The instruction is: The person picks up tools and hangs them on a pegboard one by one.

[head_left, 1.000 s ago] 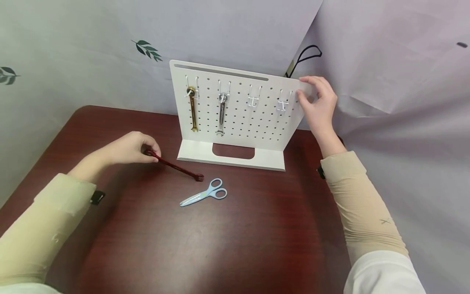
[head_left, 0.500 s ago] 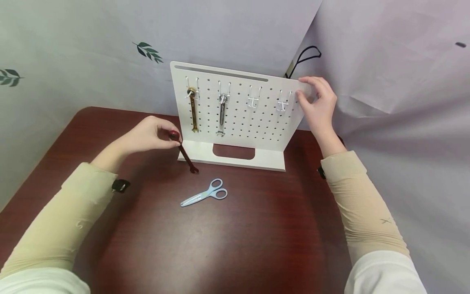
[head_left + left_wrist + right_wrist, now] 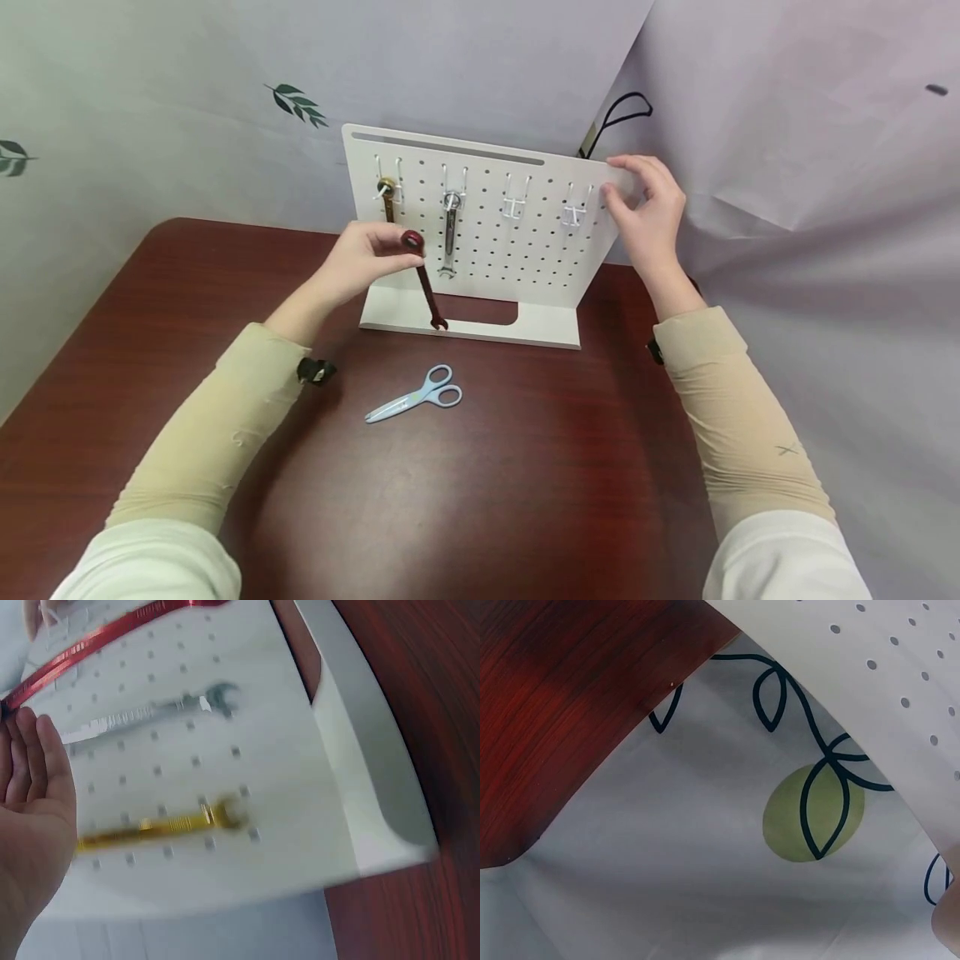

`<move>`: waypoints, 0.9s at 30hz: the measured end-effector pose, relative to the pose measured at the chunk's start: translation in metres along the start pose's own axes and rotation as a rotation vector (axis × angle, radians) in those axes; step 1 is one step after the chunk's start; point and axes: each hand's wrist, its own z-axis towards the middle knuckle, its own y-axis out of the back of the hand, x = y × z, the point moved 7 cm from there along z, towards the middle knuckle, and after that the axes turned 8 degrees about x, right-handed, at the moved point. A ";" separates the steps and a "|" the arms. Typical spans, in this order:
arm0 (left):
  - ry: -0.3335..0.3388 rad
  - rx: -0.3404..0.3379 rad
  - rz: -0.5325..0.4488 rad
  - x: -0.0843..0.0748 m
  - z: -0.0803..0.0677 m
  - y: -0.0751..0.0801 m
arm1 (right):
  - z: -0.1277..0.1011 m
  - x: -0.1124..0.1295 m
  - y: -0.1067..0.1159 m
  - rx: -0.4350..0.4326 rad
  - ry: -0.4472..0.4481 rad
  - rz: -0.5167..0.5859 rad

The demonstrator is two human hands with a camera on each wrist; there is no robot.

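Observation:
My left hand (image 3: 371, 254) pinches the ring end of a red wrench (image 3: 423, 279), which hangs down in front of the white pegboard (image 3: 517, 250) between the gold wrench (image 3: 387, 196) and the silver wrench (image 3: 449, 233). In the left wrist view the red wrench (image 3: 105, 637) runs above the silver wrench (image 3: 150, 714) and the gold wrench (image 3: 161, 825). My right hand (image 3: 648, 208) grips the pegboard's upper right corner. Two empty hooks (image 3: 513, 204) sit on the board's right half.
Light blue scissors (image 3: 416, 398) lie on the dark red table (image 3: 487, 467) in front of the pegboard's base (image 3: 540, 329). Pale cloth (image 3: 787, 167) with leaf prints hangs behind and to the right. A black cord (image 3: 618, 112) shows behind the board.
My left hand lifted the red wrench off the table and carried it right and up, in front of the pegboard. My right hand stayed on the board's corner.

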 end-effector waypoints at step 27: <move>0.069 -0.102 -0.082 -0.029 0.074 -0.085 | 0.001 0.001 0.001 -0.017 -0.018 -0.002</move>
